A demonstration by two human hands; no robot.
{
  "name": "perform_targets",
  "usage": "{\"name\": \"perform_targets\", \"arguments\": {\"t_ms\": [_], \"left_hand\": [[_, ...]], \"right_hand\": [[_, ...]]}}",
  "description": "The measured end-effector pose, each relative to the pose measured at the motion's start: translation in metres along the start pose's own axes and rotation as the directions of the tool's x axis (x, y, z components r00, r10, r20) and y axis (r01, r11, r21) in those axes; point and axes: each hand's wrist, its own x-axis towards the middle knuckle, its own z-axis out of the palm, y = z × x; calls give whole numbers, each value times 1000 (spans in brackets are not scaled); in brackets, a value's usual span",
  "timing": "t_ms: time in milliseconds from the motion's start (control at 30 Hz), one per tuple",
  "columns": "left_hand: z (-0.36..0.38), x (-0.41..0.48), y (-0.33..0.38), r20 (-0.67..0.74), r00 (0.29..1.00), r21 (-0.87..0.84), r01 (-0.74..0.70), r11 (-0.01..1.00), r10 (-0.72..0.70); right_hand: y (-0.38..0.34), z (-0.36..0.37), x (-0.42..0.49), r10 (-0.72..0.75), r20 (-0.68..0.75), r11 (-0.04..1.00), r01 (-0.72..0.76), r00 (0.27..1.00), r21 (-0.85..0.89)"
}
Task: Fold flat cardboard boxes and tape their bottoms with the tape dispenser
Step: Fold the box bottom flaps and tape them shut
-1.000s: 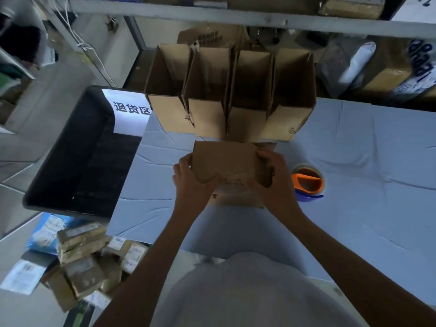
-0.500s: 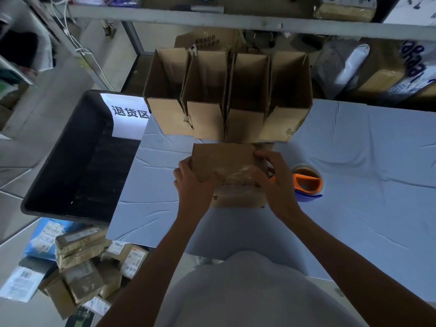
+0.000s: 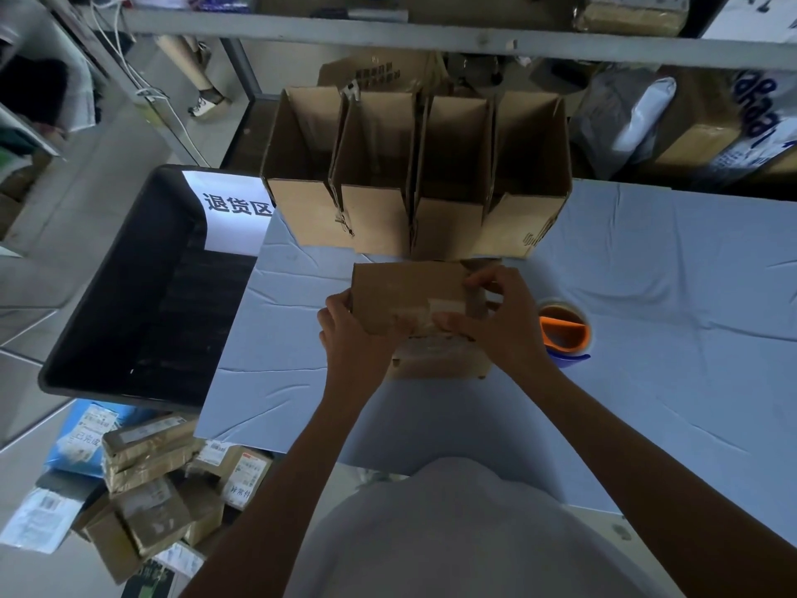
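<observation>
A small brown cardboard box [image 3: 405, 291] stands bottom-up on the pale blue table [image 3: 668, 295], with clear tape across its closed flaps. My left hand [image 3: 353, 334] grips its left side, thumb on the top face. My right hand [image 3: 500, 317] grips its right side, fingers curled over the far right corner and thumb pressing the tape. The tape dispenser [image 3: 563, 332], an orange and blue holder with a brown roll, lies on the table just right of my right hand. Several folded open boxes [image 3: 414, 174] stand in a row behind.
A black plastic bin [image 3: 129, 295] with a white label sits off the table's left edge. Taped parcels [image 3: 151, 481] are piled on the floor at lower left. A metal shelf rail [image 3: 431, 36] with packages runs across the back.
My right hand has shifted from the box's near right side up to its far right corner. The left hand has stayed on the left side. The box has barely moved.
</observation>
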Motion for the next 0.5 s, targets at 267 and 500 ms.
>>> {"name": "perform_targets", "arguments": {"t_ms": [267, 500], "left_hand": [[-3, -4, 12, 34, 999, -187, 21, 982, -15], [-1, -5, 13, 22, 1000, -254, 20, 967, -15]], "right_hand": [[-3, -4, 2, 58, -36, 996, -55, 998, 68], [-14, 6, -4, 62, -97, 990, -74, 993, -117]]}}
